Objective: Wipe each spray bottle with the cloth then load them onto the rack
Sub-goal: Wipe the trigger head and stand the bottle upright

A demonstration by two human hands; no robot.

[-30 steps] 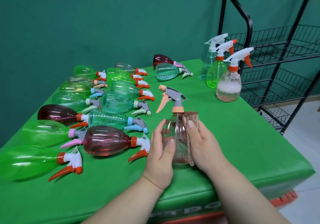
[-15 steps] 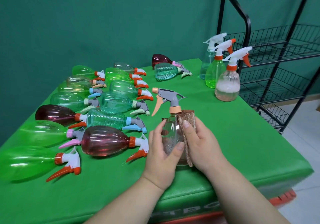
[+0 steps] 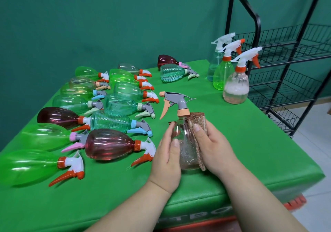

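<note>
1. One bottle [image 3: 186, 147], clear with a grey sprayer and a peach trigger, is upright near the front edge of the table [image 3: 250, 151], between the two hands. I cannot tell whether its base touches the green cover.
2. One brown cloth [image 3: 198, 122] lies folded against the bottle's right side.
3. The left hand [image 3: 166, 158] wraps the bottle's left side, with fingers curled behind and the thumb across the front.
4. The right hand [image 3: 215, 147] clamps the cloth to the bottle, with the thumb on the front.
5. Lying bottles [image 3: 109, 144] cover the table's left and back. Three are maroon and the rest are green, teal or clear. I count fifteen, perhaps sixteen, because the far ones overlap.
6. Three standing bottles [image 3: 236, 88] form a row at the back right: one pale clear, one green and one clear with a pinkish fill.
7. One black wire rack [image 3: 258, 27] stands just beside the table on the right, with three shelves in view.
</note>
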